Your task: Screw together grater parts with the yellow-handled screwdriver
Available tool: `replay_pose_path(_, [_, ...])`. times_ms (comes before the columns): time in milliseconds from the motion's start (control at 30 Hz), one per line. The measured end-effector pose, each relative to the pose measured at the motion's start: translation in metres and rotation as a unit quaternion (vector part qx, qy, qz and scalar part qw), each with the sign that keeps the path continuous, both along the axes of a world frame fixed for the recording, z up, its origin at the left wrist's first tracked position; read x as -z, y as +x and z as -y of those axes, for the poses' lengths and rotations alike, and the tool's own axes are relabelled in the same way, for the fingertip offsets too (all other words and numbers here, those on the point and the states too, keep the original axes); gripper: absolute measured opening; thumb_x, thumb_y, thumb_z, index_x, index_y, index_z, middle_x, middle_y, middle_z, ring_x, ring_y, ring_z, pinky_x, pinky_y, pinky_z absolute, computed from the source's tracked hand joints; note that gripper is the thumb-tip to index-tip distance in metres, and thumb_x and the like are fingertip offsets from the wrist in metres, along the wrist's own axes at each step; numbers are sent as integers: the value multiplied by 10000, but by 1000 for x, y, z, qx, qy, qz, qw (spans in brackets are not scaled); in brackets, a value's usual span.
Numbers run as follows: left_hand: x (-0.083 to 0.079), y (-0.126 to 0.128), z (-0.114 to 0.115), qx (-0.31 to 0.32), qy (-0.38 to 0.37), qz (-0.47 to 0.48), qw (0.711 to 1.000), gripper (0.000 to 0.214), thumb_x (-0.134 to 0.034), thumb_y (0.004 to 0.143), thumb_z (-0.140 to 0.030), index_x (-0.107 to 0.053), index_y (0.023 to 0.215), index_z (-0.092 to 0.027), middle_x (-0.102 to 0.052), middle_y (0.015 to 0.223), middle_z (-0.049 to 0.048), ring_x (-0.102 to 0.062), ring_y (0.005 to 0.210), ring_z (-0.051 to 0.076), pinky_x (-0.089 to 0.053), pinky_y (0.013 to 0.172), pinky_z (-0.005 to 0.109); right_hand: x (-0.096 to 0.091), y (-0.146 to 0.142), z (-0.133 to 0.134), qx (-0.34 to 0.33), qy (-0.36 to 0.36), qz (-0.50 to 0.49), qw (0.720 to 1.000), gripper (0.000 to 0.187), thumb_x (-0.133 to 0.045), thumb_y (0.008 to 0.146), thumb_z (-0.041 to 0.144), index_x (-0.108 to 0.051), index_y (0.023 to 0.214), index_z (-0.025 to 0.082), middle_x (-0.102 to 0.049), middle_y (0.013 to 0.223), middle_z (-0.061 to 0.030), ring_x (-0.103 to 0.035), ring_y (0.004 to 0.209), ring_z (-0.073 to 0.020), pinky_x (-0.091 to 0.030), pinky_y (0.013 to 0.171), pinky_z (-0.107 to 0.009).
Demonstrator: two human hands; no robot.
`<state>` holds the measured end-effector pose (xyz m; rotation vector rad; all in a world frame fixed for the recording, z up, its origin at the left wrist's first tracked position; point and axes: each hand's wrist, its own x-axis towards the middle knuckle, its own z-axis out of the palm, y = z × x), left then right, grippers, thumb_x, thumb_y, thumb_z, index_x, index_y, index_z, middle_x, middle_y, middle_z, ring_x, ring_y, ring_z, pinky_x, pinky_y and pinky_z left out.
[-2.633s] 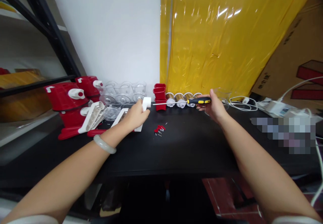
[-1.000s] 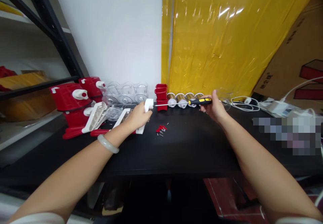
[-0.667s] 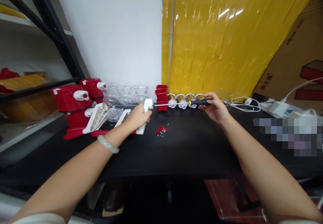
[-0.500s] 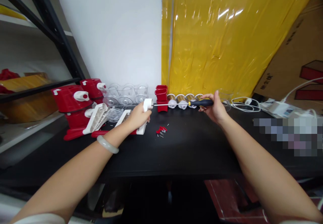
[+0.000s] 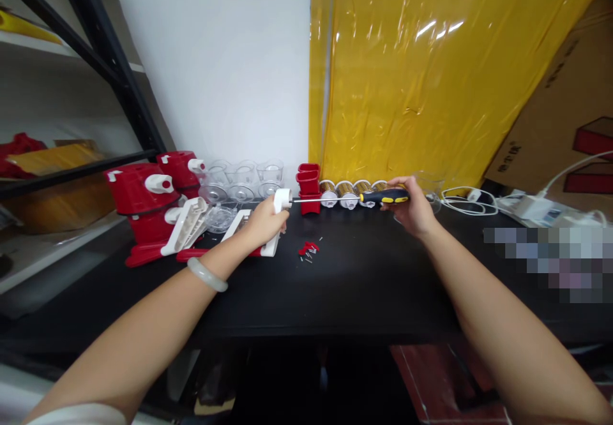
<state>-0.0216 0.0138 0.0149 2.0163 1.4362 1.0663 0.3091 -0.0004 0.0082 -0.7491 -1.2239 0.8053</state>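
Observation:
My left hand (image 5: 265, 222) is closed around a white plastic part with a round end (image 5: 282, 200). My right hand (image 5: 414, 208) grips a screwdriver (image 5: 390, 196) by its black and yellow handle. Its long metal shaft lies level, and the tip meets the open round end of the white part; how deep it sits is hidden. Below, on the black table (image 5: 364, 284), lie small red pieces (image 5: 309, 247) and several loose screws (image 5: 308, 258). A white frame (image 5: 234, 226) shows behind my left wrist; whether it joins the held part I cannot tell.
Red housings (image 5: 136, 189) with a white ribbed arm (image 5: 186, 226) stand at left, beside clear cups (image 5: 241, 173). Stacked red parts (image 5: 309, 182) and perforated metal drums (image 5: 347, 192) line the back. White cables (image 5: 467, 201) and a power strip (image 5: 531, 205) lie at right.
The screwdriver handle has turned in my right hand, bringing yellow patches into view, and my fingers have shifted on it. My left hand keeps its hold. The whole view has moved slightly.

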Motion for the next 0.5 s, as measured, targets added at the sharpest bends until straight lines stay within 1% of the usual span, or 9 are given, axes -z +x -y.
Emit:
replay_pose_path(33, [0, 0, 0, 0, 0, 0, 1000, 163, -472, 663, -159, -502, 814, -214, -607, 550, -41, -632, 544, 201, -461, 580, 299, 0, 0, -1, 19, -8, 18, 1000, 518, -521, 778, 761, -538, 823, 245, -514, 624, 26, -484, 463, -110, -352, 364, -216])
replay_pose_path(67, [0, 0, 0, 0, -1, 0, 1000, 163, -474, 663, -162, -501, 815, -215, -606, 550, -41, -633, 545, 201, -463, 581, 300, 0, 0, -2, 38, -14, 37, 999, 561, -465, 790, 795, -532, 800, 239, -470, 554, 38, -427, 400, -99, -296, 337, -214])
replay_pose_path(100, [0, 0, 0, 2, -3, 1, 1000, 163, -474, 664, -164, -501, 817, -215, -606, 550, -42, -633, 545, 202, -465, 581, 301, 0, 0, -2, 52, -17, 54, 997, 559, -477, 791, 792, -527, 787, 235, -435, 513, 52, -385, 363, -89, -265, 329, -214])
replay_pose_path(200, [0, 0, 0, 6, -8, 7, 1000, 166, -470, 661, -168, -499, 817, -216, -607, 550, -40, -634, 545, 205, -468, 579, 305, -2, -2, -1, 68, -14, 44, 997, 440, -700, 726, 638, -515, 791, 244, -438, 528, 77, -372, 357, -70, -275, 348, -210])
replay_pose_path(267, [0, 0, 1, 9, -7, 7, 1000, 164, -467, 659, -169, -498, 813, -215, -609, 550, -37, -635, 548, 209, -468, 580, 309, -5, -4, 3, 34, -9, -2, 999, 406, -794, 654, 499, -510, 818, 259, -481, 603, 80, -413, 407, -69, -328, 385, -209])
replay_pose_path(333, [0, 1, 2, 11, -5, 6, 1000, 162, -467, 659, -169, -499, 812, -214, -608, 548, -35, -635, 549, 211, -468, 581, 311, -8, -6, 7, -19, -3, -43, 999, 405, -818, 605, 370, -512, 851, 274, -518, 700, 77, -452, 477, -70, -377, 433, -211])
replay_pose_path(400, [0, 2, 3, 15, -7, 12, 1000, 167, -467, 656, -168, -498, 813, -214, -603, 543, -35, -632, 542, 210, -469, 577, 310, -9, -7, 11, -59, 3, -63, 996, 420, -817, 580, 298, -518, 874, 283, -534, 774, 73, -472, 524, -70, -388, 454, -208])
replay_pose_path(433, [0, 3, 3, 18, -8, 18, 1000, 169, -466, 654, -167, -497, 814, -214, -601, 541, -36, -630, 538, 209, -470, 576, 309, -10, -6, 12, -65, 3, -65, 996, 410, -815, 590, 317, -519, 871, 281, -536, 778, 70, -474, 526, -72, -378, 444, -206])
replay_pose_path(500, [0, 3, 3, 23, -7, 25, 999, 168, -466, 652, -168, -495, 810, -215, -599, 536, -36, -627, 535, 206, -472, 578, 308, -9, -6, 10, -50, -3, -59, 997, 380, -770, 664, 490, -522, 844, 266, -532, 716, 55, -470, 488, -85, -345, 399, -212])
